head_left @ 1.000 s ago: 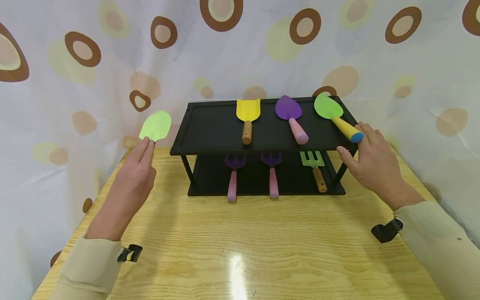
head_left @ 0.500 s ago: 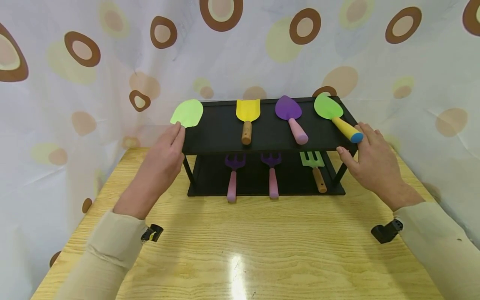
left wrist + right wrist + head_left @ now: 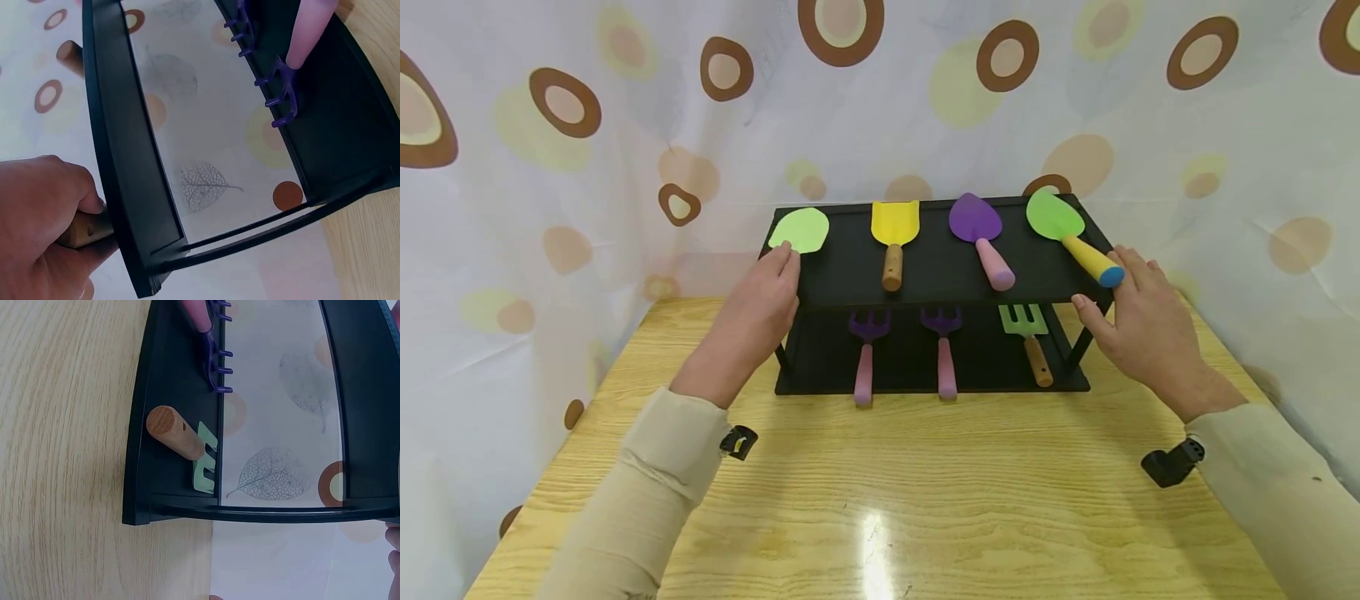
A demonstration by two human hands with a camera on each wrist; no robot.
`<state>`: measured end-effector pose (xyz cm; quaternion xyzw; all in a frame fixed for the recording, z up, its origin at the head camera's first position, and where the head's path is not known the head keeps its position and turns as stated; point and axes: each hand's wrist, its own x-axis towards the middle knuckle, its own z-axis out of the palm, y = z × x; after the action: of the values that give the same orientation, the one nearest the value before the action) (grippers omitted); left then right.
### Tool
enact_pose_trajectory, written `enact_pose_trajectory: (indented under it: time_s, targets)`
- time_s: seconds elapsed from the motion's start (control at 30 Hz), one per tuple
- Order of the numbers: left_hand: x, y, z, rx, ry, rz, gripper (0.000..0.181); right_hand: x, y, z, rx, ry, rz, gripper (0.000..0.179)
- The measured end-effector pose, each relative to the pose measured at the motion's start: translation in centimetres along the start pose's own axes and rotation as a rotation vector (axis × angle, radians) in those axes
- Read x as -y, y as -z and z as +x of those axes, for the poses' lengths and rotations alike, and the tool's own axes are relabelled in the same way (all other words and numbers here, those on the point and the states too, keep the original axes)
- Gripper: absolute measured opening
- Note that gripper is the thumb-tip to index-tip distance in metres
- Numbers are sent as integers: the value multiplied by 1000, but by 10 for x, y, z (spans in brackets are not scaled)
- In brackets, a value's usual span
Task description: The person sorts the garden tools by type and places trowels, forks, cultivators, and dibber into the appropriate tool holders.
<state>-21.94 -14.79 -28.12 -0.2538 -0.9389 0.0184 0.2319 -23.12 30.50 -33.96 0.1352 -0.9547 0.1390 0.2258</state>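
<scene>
My left hand (image 3: 756, 304) grips the wooden handle (image 3: 84, 230) of a light green trowel (image 3: 802, 230). Its rounded blade overlaps the left end of the black two-tier rack (image 3: 850, 283) in the head view. In the left wrist view the handle is right at the upper shelf's front edge. My right hand (image 3: 1150, 329) holds the rack's right front corner, thumb at the front edge and fingers along the side. Close beside those fingers lies a green trowel with a yellow, blue-tipped handle (image 3: 1086, 254).
A yellow shovel (image 3: 895, 223) and a purple trowel (image 3: 976, 218) lie on the upper shelf. Below are two purple forks (image 3: 864, 367) (image 3: 947, 362) with pink handles and a green fork (image 3: 1036, 354) with a wooden handle. A patterned curtain (image 3: 880, 108) hangs behind the wooden table (image 3: 880, 467).
My left hand has carried the light green trowel rightward, from beside the rack to the left end of its upper shelf. My right hand has stayed at the right corner.
</scene>
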Motion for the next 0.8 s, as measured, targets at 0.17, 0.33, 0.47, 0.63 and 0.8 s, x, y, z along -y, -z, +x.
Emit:
enact_pose_trajectory:
  time_s: [0.17,0.33,0.47,0.63,0.8]
  targets:
    - [-4,-6,8,0,12,-32,39,0,0,0,9,1,-4,74]
    - [-5,-7,14,90,75,-53,41,1,1,0,10,-3,1,74]
    - [-5,-7,19,142,62,23,43,1,2,0,8,-3,0,73]
    - [-4,-10,24,146,97,10,48,2,2,0,10,0,-1,74]
    - [-5,-12,25,135,194,-53,57,2,2,0,12,0,0,74]
